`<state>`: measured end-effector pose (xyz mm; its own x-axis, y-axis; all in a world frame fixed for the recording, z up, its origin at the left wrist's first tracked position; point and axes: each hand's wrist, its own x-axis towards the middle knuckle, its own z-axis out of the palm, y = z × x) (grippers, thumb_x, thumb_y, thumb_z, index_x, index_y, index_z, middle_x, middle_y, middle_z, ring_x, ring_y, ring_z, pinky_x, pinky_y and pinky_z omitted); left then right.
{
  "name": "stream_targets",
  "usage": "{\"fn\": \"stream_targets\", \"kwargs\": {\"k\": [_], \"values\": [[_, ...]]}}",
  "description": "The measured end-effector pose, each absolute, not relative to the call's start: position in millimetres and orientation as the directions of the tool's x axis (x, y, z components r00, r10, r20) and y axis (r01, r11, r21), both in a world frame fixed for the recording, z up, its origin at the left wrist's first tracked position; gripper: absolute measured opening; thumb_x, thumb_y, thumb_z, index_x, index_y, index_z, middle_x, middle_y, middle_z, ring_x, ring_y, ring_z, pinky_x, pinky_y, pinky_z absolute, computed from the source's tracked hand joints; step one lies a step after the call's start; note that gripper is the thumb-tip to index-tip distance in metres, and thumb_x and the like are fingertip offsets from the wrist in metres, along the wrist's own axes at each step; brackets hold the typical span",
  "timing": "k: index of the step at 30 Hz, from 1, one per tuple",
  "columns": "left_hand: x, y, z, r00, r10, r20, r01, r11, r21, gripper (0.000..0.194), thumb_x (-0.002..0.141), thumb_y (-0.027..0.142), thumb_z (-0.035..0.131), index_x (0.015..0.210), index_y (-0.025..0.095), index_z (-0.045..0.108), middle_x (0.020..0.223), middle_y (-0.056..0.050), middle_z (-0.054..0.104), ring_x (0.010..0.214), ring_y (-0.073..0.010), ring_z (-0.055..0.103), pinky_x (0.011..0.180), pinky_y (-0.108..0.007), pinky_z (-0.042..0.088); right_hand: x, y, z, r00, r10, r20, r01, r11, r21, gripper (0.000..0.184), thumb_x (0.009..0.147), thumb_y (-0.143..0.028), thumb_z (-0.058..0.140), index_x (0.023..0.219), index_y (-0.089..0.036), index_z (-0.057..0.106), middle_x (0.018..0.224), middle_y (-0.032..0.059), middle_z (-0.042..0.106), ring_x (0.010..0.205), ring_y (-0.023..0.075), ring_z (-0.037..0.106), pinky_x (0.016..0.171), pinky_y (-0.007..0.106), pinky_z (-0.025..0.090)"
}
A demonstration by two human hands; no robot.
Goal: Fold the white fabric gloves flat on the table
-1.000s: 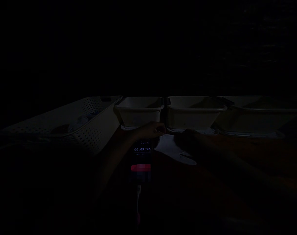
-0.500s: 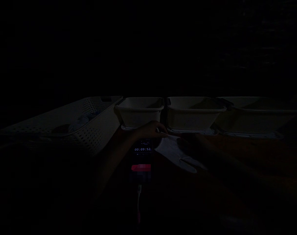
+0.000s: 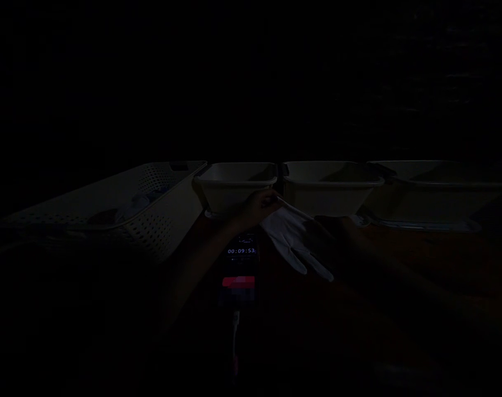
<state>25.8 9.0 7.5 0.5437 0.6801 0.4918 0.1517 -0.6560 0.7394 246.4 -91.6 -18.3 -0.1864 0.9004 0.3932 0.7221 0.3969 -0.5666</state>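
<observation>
Holding a white glove (image 3: 284,232) just right of the lit phone (image 3: 239,267).
The left hand (image 3: 262,206), beyond the phone, pinches the glove's edge; the right hand (image 3: 325,234), farther right of the phone, is too dark to tell whether it grips.

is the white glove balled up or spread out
Spread, at least partly: the white glove extends from the left hand, two of its fingers lying apart. Its side near the right hand is too dark to tell.
</observation>
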Motion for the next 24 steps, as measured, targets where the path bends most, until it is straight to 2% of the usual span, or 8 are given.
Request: {"fn": "stream_targets", "kwargs": {"k": [4,7,14,19,24], "values": [[24.9,11.5,9.7,0.479,0.704,0.524,0.144,-0.652,0.745,0.022,0.076,0.033,0.056,0.085,0.012,0.057,0.082,-0.003,0.058,0.076,-0.0122,0.055,0.068,-0.023,0.041,248.2,-89.6,-12.5,-0.215,0.889,0.405,0.794,0.401,-0.457,0.029,0.083,-0.035,0.043,0.069,-0.014,0.058,0.066,0.0028,0.062,0.064,0.0147,0.055,0.053,0.022,0.033],[25.0,12.1,8.1,0.467,0.709,0.528,0.141,-0.65,0.747,0.021,0.078,0.032,0.054,0.085,0.013,0.056,0.08,-0.002,0.057,0.074,-0.0116,0.054,0.066,-0.022,0.04,251.1,-87.9,-11.3,-0.223,0.894,0.388,0.817,0.389,-0.426,0.032,0.084,-0.036,0.041,0.068,-0.014,0.058,0.064,0.0035,0.061,0.06,0.0138,0.054,0.052,0.022,0.032],[28.5,-0.6,11.6,0.56,0.63,0.538,0.125,-0.706,0.697,0.019,0.081,0.031,0.051,0.089,0.013,0.055,0.084,-0.002,0.057,0.081,-0.0122,0.054,0.073,-0.023,0.041,247.9,-90.5,-13.6,-0.232,0.902,0.363,0.825,0.381,-0.418,0.032,0.083,-0.042,0.043,0.073,-0.015,0.057,0.067,0.0034,0.06,0.057,0.0122,0.051,0.05,0.022,0.031],[35.5,-17.1,13.8,0.654,0.573,0.493,0.078,-0.7,0.71,0.017,0.079,0.029,0.054,0.087,0.014,0.057,0.085,-0.003,0.059,0.082,-0.0129,0.055,0.074,-0.025,0.042,229.7,-92.5,-5.0,-0.315,0.835,0.45,0.683,0.529,-0.503,0.031,0.085,-0.044,0.039,0.089,-0.018,0.054,0.075,0.0023,0.059,0.066,0.0122,0.052,0.058,0.022,0.037],[37.9,-21.4,11.6,0.66,0.587,0.469,0.052,-0.658,0.751,0.017,0.076,0.022,0.057,0.091,0.015,0.056,0.088,-0.003,0.061,0.081,-0.0123,0.057,0.075,-0.026,0.043,218.1,-87.3,9.9,-0.344,0.804,0.486,0.664,0.574,-0.48,0.032,0.084,-0.044,0.042,0.089,-0.015,0.056,0.08,0.0051,0.061,0.071,0.0143,0.054,0.063,0.024,0.038]]}}
